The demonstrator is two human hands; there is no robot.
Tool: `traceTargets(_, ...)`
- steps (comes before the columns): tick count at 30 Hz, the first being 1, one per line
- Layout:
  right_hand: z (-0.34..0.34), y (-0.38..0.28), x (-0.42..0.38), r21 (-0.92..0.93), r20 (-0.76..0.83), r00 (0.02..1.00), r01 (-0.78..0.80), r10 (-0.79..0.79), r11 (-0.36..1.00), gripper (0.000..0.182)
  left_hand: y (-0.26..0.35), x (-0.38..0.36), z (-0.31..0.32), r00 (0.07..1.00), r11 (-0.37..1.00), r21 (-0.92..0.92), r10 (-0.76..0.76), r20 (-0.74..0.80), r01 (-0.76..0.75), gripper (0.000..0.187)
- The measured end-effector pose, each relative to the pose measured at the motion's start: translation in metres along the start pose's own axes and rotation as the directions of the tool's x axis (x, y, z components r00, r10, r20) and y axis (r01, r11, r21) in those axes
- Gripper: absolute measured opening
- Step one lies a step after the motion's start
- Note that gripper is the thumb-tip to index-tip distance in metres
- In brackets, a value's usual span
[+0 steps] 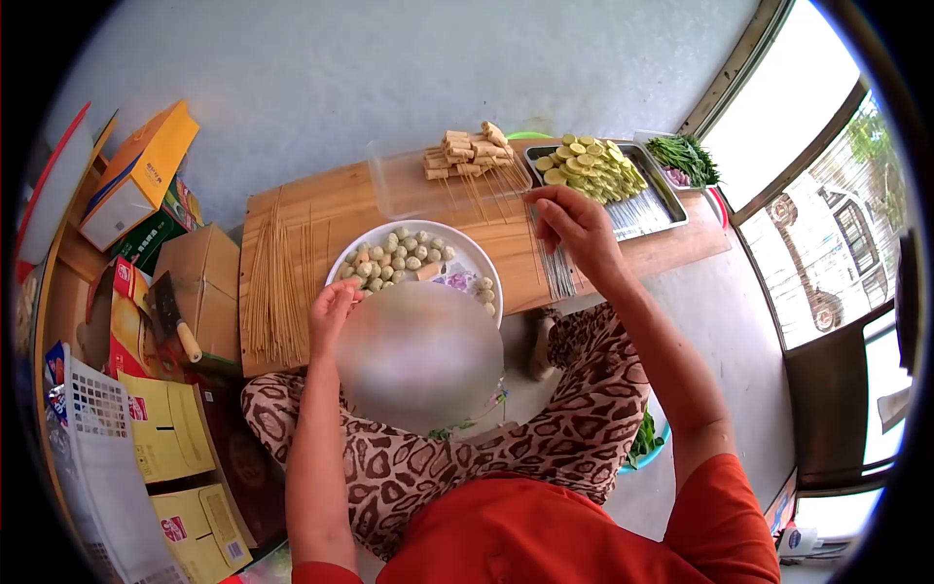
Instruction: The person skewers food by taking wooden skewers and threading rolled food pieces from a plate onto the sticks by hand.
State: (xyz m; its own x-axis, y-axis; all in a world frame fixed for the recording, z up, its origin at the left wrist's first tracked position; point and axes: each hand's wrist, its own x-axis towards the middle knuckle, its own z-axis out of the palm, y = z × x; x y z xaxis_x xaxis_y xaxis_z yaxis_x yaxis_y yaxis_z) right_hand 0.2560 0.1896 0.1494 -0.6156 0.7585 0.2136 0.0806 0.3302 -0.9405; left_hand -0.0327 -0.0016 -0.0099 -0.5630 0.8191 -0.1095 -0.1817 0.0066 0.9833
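A white plate (pixel 477 261) with a floral print carries many greenish-grey balls (pixel 413 263) and a tan tube-shaped piece (pixel 429 272). At the plate's left edge is my left hand (pixel 334 310), its fingertips pinched together beside the balls. My right hand (pixel 576 231) is raised over the right part of the board, thumb and fingers closed together. Below it lie thin metal skewers (pixel 558 273). What either pinch holds is too small to make out. A blurred patch covers the area in front of my lap and the plate's lower edge.
Bamboo sticks (pixel 277 282) lie on the wooden board (pixel 341 209). Behind stand a clear tray (pixel 389 191) with skewered tan rolls (pixel 462 156), and a metal tray (pixel 637 231) with green slices (pixel 593 167). Greens (pixel 683 156) lie far right. Left are boxes (pixel 199 282) and a knife (pixel 175 316).
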Motion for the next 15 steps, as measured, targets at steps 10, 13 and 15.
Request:
traceTargets(10, 0.010, 0.130, -0.042, -0.089, 0.205, 0.891, -0.396, 0.406, 0.914, 0.019, -0.012, -0.020, -0.081, 0.949, 0.956, 0.287, 0.029, -0.314, 0.066, 0.021)
traceTargets(13, 0.025, 0.140, -0.051, -0.068, 0.275, 0.880, -0.384, 0.387, 0.921, 0.020, -0.039, -0.029, -0.109, 0.930, 0.864, 0.475, 0.022, -0.367, 0.167, 0.020)
traceTargets(15, 0.033, 0.142, -0.053, -0.065, 0.295, 0.876, -0.381, 0.382, 0.922, 0.020, -0.055, -0.036, -0.121, 0.930, 0.775, 0.597, 0.033, -0.367, 0.208, 0.018)
